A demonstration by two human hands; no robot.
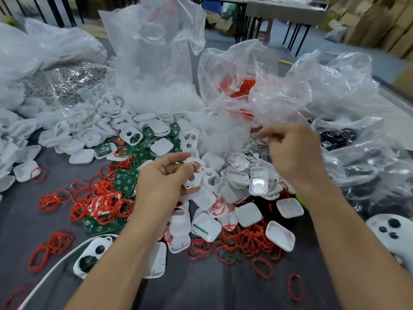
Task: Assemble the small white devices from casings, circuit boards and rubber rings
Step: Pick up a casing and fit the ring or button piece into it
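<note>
Casing (194, 173): white, two-holed, gripped between the thumb and curled fingers of the left hand (164, 182), face turned outward, probably for fitting a part; its underside was unseen. Right hand (295, 153): poised beyond the casing, fingertips (267, 136) bunched together; blur hid whether they pinched anything. Circuit boards (125, 182) and red rings (102, 204): loose, left of the left knuckles.

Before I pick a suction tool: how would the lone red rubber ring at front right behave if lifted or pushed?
The red rubber ring probably flops: it lies as a squashed oval. So thin a band is likely very light. Pushed, it may drag and snag rather than roll, like the tangled rings nearby.
</note>
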